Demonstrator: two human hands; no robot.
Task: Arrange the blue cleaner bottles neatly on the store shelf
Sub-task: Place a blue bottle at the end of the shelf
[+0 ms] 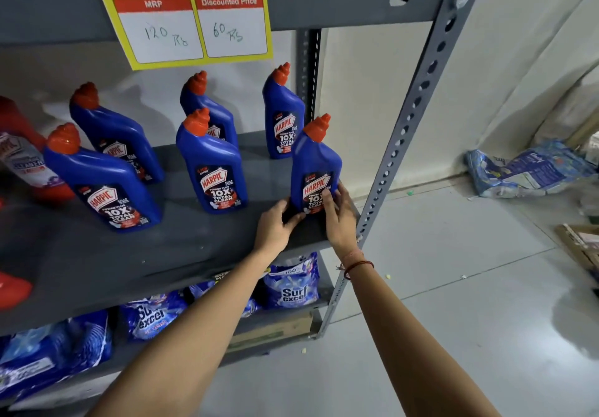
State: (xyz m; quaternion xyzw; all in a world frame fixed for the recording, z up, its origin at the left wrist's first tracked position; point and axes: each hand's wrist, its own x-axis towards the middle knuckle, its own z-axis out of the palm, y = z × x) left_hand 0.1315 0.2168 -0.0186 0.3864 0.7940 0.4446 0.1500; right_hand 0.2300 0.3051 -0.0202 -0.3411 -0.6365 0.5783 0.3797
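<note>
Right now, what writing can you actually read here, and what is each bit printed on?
"HARPIC", "POWER PLUS", "10X TOTAL CLEAN": blue bottles, e.g. the middle front bottle.
"MARKET", "MRP", "120 Rs", "Discounted Price", "60 Rs": yellow price sign.
"Surf excel": blue detergent packs on the lower shelf.
Smaller label print and the red bottle text: too blurred.

Yellow price sign (pixel 191 24) above; detergent packets (pixel 291 282) below; red bottles (pixel 22 154) left.

Six upright blue cleaner bottles (pixel 210 164) with orange caps, loosely spaced on the grey shelf (pixel 129 254)
</note>
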